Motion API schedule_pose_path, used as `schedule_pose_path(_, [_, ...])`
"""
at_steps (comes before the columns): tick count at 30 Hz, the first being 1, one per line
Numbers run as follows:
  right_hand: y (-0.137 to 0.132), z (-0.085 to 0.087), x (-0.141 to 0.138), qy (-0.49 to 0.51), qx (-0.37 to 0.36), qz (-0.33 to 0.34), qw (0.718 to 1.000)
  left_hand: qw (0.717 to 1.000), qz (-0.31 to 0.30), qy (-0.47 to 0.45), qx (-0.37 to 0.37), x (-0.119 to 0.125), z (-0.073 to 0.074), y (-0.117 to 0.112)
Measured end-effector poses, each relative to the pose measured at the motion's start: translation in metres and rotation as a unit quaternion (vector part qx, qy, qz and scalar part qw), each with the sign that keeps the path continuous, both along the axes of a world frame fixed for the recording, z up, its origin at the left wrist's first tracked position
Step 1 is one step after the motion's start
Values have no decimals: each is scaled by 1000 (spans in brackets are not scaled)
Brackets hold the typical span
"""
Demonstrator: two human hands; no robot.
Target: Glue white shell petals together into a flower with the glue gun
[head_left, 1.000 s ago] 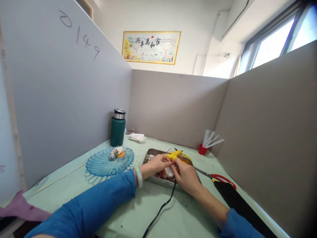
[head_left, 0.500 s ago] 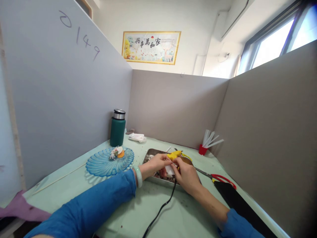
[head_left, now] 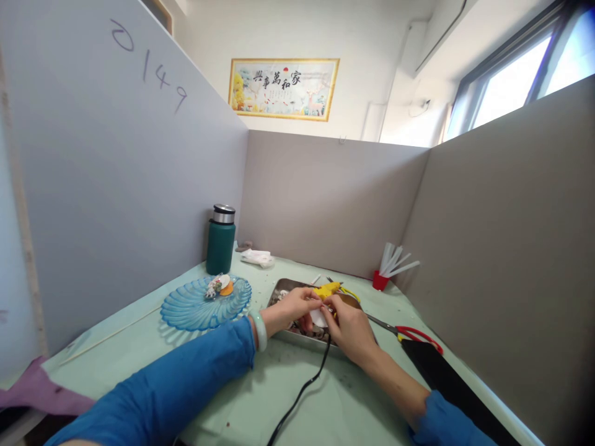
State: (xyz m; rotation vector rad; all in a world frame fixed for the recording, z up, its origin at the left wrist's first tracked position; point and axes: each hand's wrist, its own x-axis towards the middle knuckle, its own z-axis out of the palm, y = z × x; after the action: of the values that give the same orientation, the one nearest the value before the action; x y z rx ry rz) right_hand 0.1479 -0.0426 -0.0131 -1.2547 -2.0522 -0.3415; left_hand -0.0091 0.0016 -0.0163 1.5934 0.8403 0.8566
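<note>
Green tabletop (head_left: 251, 396) amid grey partitions (head_left: 334, 192), left hand (head_left: 297, 306) and right hand (head_left: 351, 327) pinching something indistinct (head_left: 321, 305).

grey partition (head_left: 334, 192) stands beyond right hand (head_left: 349, 328) | bright window (head_left: 515, 71) sits high to its right | white wall (head_left: 367, 49) bears gold-framed picture (head_left: 284, 90), ahead and above it | pale-green tabletop (head_left: 253, 402) lies beneath it

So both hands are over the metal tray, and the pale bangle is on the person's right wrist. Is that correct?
Not quite: the head view shows the pale bangle on the left wrist, not the right. The left hand and the right hand are indeed both over the metal tray.
</note>
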Motion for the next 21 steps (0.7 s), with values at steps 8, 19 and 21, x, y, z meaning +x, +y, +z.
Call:
schedule_pose_path(8, [-2, 1, -1, 1, 3, 3, 1000, 1000, -8, 1, 4, 0, 0, 1])
schedule_pose_path(19, [-3, 2, -1, 10, 10, 19, 1000, 1000, -18, -3, 11, -1, 0, 0])
schedule_pose_path(21, [-3, 2, -1, 14, 11, 27, 999, 1000, -18, -3, 11, -1, 0, 0])
